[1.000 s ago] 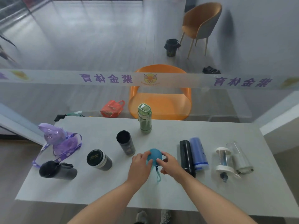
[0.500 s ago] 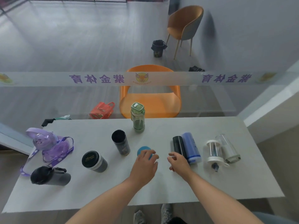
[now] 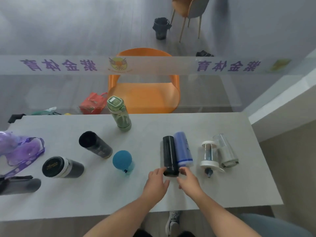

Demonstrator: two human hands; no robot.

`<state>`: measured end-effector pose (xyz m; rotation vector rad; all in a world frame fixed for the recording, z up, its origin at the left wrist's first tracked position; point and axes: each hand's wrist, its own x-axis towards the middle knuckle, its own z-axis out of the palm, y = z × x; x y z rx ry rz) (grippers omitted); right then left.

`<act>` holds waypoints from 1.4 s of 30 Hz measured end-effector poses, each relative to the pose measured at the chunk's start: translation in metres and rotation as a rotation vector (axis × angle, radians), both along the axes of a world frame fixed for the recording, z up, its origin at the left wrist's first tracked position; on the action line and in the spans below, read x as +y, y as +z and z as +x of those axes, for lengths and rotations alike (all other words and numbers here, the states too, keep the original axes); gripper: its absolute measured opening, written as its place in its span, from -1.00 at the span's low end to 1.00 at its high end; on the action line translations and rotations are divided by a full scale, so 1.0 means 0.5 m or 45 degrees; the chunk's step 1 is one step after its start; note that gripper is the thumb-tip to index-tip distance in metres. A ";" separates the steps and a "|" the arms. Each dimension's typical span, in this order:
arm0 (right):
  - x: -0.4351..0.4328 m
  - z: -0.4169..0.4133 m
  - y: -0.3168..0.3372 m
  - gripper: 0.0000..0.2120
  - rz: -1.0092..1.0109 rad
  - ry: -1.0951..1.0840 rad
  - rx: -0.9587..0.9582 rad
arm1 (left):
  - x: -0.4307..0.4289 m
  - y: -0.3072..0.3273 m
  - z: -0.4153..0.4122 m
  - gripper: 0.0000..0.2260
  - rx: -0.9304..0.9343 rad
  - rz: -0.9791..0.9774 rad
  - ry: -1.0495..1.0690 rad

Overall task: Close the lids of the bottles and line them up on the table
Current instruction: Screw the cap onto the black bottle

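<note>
Left edge: purple bottle (image 3: 18, 147), grey bottle (image 3: 20, 186) lying below it. Next, black-capped bottle (image 3: 63, 167) on its side, then black tumbler (image 3: 95, 145), tilted or lying, can't tell which. Green bottle (image 3: 119, 113) upright at the back, lid looks shut. Blue round bottle (image 3: 123, 160) mid-table (image 3: 222, 185).

Current target: black bottle (image 3: 169, 156), lying lengthwise, touching the lavender bottle (image 3: 183, 149) on its right. Left hand (image 3: 157, 183) has fingers loosely bent, tips touching the left side of its near end, not wrapped. Right hand (image 3: 188, 182) has fingers curled in at the right side, by the seam between the two bottles. Can't tell if they're pinching yet.

Right of that: two clear bottles (image 3: 209, 156), (image 3: 225, 151) lying side by side.

Handling guess: the black one looks like a rigid metal flask, smooth, probably slick, and it'll roll. Grab around the barrel, not by fingertips at the end. Moving it may set the lavender one rolling. Clear ones look fragile, go gentle.
</note>
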<state>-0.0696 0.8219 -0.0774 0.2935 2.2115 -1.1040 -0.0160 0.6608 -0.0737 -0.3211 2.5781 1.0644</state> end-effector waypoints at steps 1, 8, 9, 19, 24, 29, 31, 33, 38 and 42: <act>0.003 0.005 -0.012 -0.62 -0.030 -0.002 -0.026 | 0.015 -0.013 0.000 -0.56 -0.035 0.047 0.064; 0.005 0.015 -0.054 -0.64 -0.254 -0.175 -0.089 | 0.044 -0.059 0.001 -0.66 -0.006 0.117 0.338; 0.002 0.016 -0.052 -0.64 -0.270 -0.180 -0.099 | 0.042 -0.053 0.003 -0.68 0.000 0.109 0.362; -0.038 0.003 0.058 -0.62 -0.406 -0.190 -0.255 | -0.001 0.064 0.001 -0.72 0.143 0.007 0.402; -0.052 -0.021 0.117 -0.71 -0.503 -0.223 -0.202 | -0.029 0.112 -0.021 -0.70 0.300 -0.042 0.326; -0.083 -0.062 0.153 -0.70 -0.494 -0.142 -0.070 | -0.070 0.141 -0.047 -0.68 0.414 -0.139 0.257; -0.100 -0.077 0.158 -0.68 -0.493 -0.111 -0.040 | -0.088 0.147 -0.059 -0.69 0.425 -0.191 0.248; -0.119 -0.087 0.161 -0.67 -0.473 -0.075 -0.017 | -0.104 0.153 -0.068 -0.69 0.402 -0.287 0.250; -0.152 -0.097 0.166 -0.67 -0.451 0.026 -0.037 | -0.129 0.162 -0.074 -0.65 0.353 -0.564 0.107; -0.145 -0.099 0.172 -0.68 -0.437 0.041 -0.038 | -0.130 0.170 -0.069 -0.67 0.386 -0.527 0.061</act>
